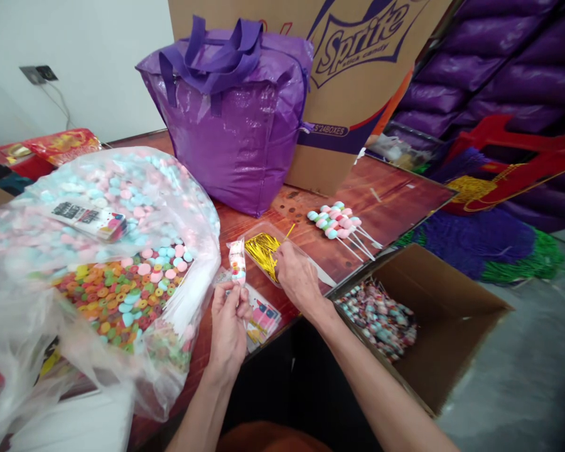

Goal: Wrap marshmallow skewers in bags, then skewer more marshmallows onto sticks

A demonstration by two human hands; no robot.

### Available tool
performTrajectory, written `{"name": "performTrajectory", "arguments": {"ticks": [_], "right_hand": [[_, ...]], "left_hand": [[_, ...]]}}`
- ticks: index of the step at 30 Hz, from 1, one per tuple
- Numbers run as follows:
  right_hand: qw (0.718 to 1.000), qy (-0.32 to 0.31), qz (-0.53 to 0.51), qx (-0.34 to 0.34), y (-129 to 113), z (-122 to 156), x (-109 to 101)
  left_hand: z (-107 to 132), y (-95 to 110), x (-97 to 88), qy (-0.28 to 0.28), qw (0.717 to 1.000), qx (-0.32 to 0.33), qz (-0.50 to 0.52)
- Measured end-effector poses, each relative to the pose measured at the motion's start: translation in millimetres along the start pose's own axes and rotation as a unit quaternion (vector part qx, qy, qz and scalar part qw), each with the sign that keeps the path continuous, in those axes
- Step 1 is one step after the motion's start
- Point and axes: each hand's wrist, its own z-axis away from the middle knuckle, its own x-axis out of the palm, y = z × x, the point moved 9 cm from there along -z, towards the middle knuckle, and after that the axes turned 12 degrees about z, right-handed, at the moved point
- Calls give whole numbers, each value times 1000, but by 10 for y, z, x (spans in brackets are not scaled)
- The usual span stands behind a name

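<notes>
Upright in my left hand (230, 317) is a bagged candy stick (237, 260), its clear printed wrapper pinched closed near the bottom between thumb and fingers. My right hand (295, 273) reaches over a clear plastic tray (282, 235) filled with gold twist ties (262, 250). One gold twist tie (290, 231) pokes up from its pinched fingertips. Beneath and beside my left hand lies a stack of printed plastic bags (266, 314). Several bare candy sticks (336, 220) with pink, blue and green pieces lie on the table beyond my right hand.
A large clear bag (207, 207) of loose candies and white sticks covers the table's left side. Behind stand a purple tote bag (235, 144) and a big carton (332, 150). An open cardboard box (447, 282) holding wrapped candy sticks (379, 317) sits below the table's right edge.
</notes>
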Motion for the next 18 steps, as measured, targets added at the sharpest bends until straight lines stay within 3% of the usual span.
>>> {"name": "performTrajectory", "arguments": {"ticks": [7, 11, 13, 16, 18], "right_hand": [[993, 100, -53, -38, -2, 6, -87], [964, 155, -211, -45, 61, 160, -197], [931, 150, -324, -78, 14, 307, -229], [890, 92, -423, -142, -168, 551, -178], [873, 52, -467, -130, -214, 662, -65]], "left_hand": [[-8, 29, -13, 1, 1000, 20, -9], [-18, 32, 0, -9, 999, 27, -22], [-19, 13, 17, -17, 999, 27, -35], [-4, -43, 45, -37, 997, 26, -65], [21, -78, 55, -54, 993, 32, -104]]}}
